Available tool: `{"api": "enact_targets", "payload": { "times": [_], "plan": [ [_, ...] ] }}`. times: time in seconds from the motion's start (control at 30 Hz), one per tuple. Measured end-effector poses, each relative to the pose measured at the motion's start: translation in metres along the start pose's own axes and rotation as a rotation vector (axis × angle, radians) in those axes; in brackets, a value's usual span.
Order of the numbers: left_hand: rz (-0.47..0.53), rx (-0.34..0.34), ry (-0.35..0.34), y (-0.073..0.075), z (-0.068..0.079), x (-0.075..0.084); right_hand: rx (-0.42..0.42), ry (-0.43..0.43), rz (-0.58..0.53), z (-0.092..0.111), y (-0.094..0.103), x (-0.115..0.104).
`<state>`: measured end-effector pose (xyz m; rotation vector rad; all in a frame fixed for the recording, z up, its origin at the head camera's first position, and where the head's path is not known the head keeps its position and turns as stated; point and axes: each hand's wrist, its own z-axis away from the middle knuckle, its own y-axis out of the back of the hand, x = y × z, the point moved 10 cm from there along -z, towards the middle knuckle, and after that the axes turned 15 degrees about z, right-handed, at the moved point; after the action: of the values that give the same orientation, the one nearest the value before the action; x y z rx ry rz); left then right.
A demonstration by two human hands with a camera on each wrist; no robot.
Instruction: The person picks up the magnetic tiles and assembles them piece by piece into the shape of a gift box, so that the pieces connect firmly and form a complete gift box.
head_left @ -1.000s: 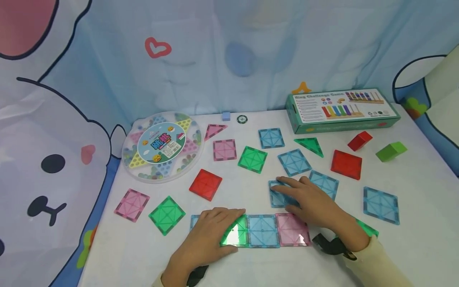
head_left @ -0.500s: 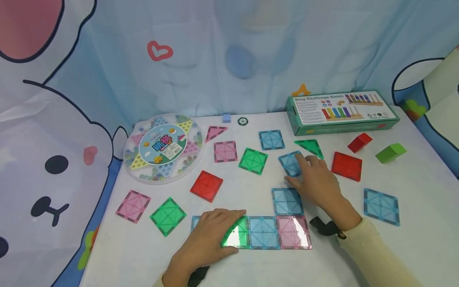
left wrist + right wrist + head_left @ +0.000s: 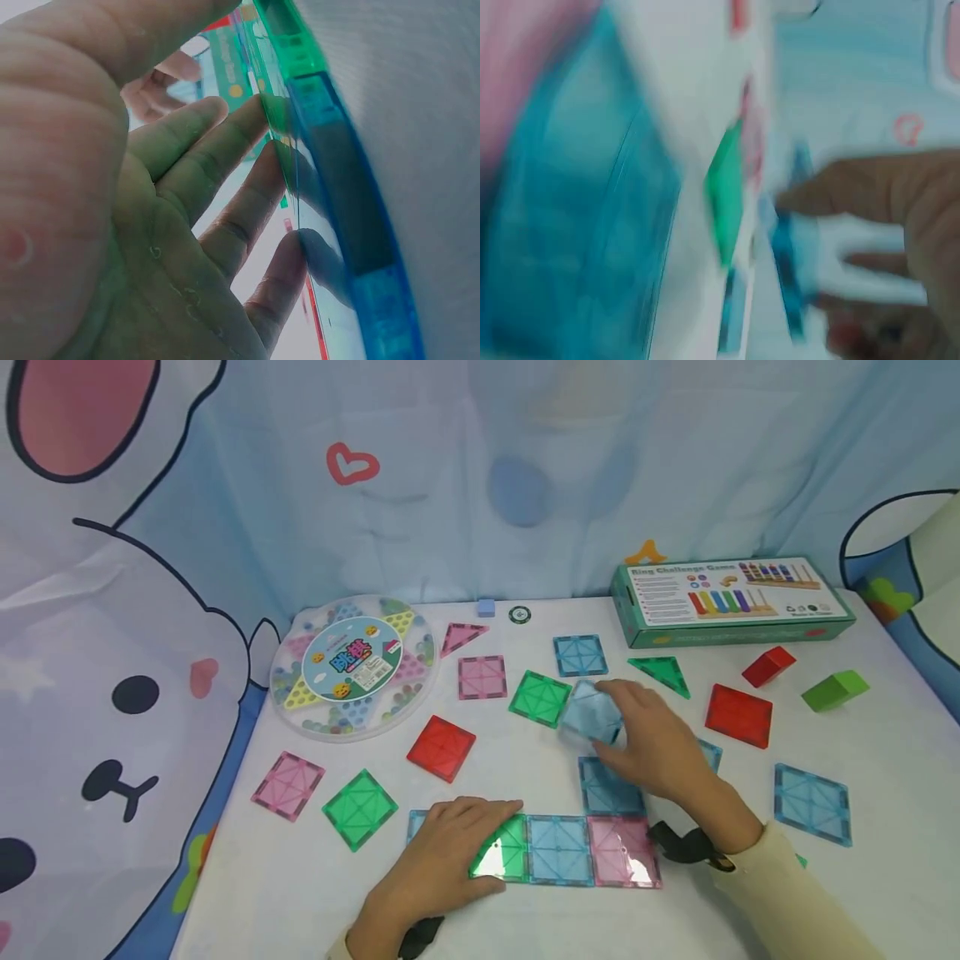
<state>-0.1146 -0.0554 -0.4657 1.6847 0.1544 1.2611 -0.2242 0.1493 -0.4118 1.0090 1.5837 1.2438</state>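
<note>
Between thumb and fingers my right hand (image 3: 660, 743) pinches a blue square magnetic tile (image 3: 591, 712), raised and tilted beside the green square tile (image 3: 540, 698). In the blurred right wrist view, the same tile (image 3: 787, 270) stands edge-on at the fingertips. My left hand (image 3: 442, 856) rests over the left part of a row of tiles; in the left wrist view its fingertips touch the tile faces. The row shows a green tile (image 3: 502, 852), a blue tile (image 3: 559, 850) and a pink tile (image 3: 624, 852). Another blue tile (image 3: 611, 787) lies directly behind the pink one.
Loose tiles lie around, including a red square (image 3: 441, 748), a pink square (image 3: 288, 786) and a blue square (image 3: 812, 804). Behind are a round marble-game case (image 3: 345, 727) and a green game box (image 3: 738, 635). Red (image 3: 768, 666) and green blocks (image 3: 835, 691) stand right.
My right hand has let go of the blue tile behind the pink one, reached to another blue tile farther back, and lifted it leftward. My left hand stays on the row.
</note>
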Motion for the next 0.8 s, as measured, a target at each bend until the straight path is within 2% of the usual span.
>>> {"api": "enact_targets", "payload": {
  "times": [0.07, 0.13, 0.2, 0.27, 0.4, 0.5, 0.63, 0.73, 0.8],
  "plan": [
    [-0.002, 0.001, 0.002, 0.0, 0.0, 0.0, -0.027, 0.143, -0.048, 0.007, 0.0, -0.029],
    [-0.006, 0.011, 0.01, 0.002, 0.0, 0.0, -0.064, 0.252, -0.073, 0.015, -0.005, -0.052],
    [-0.005, 0.031, 0.024, 0.004, 0.0, -0.001, -0.096, 0.3, -0.072, 0.02, -0.013, -0.066],
    [-0.003, 0.054, 0.038, 0.006, 0.0, -0.003, -0.111, 0.313, -0.056, 0.024, -0.02, -0.072],
    [-0.011, 0.112, 0.053, 0.013, 0.0, -0.006, -0.137, 0.308, -0.034, 0.03, -0.029, -0.071],
    [-0.036, 0.201, 0.079, 0.025, 0.001, -0.011, -0.148, 0.301, -0.036, 0.037, -0.032, -0.066],
    [-0.087, 0.323, 0.194, 0.042, 0.005, -0.026, -0.158, 0.217, -0.048, 0.053, -0.029, -0.048],
    [-0.12, 0.343, 0.284, 0.047, 0.01, -0.037, -0.184, 0.124, -0.031, 0.071, -0.029, -0.028],
    [-0.134, 0.336, 0.304, 0.046, 0.012, -0.04, -0.203, 0.087, -0.023, 0.08, -0.031, -0.017]
  ]
}}
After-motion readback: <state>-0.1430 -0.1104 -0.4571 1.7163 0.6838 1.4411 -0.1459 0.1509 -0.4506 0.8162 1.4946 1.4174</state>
